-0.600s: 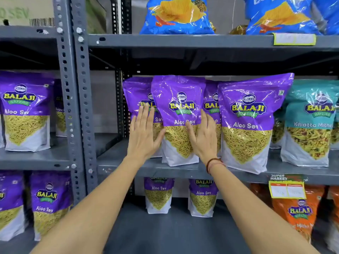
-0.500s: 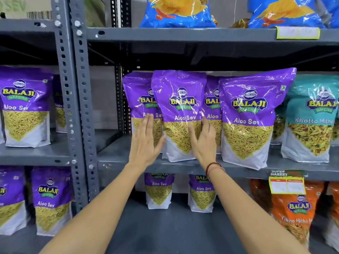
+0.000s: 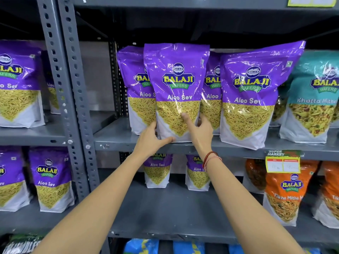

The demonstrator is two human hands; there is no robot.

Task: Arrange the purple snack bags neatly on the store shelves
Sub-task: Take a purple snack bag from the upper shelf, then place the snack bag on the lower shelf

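Now front purple bag [image 3: 177,88] upright, base clasped between left hand [image 3: 153,142], right hand [image 3: 200,130].

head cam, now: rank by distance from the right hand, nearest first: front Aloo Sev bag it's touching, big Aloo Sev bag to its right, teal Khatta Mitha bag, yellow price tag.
From the right hand:
1. Front Aloo Sev bag, touched, just left of the hand.
2. Big Aloo Sev bag, next along to the right.
3. Yellow price tag, lower right on the shelf edge.
4. Teal Khatta Mitha bag, far right.
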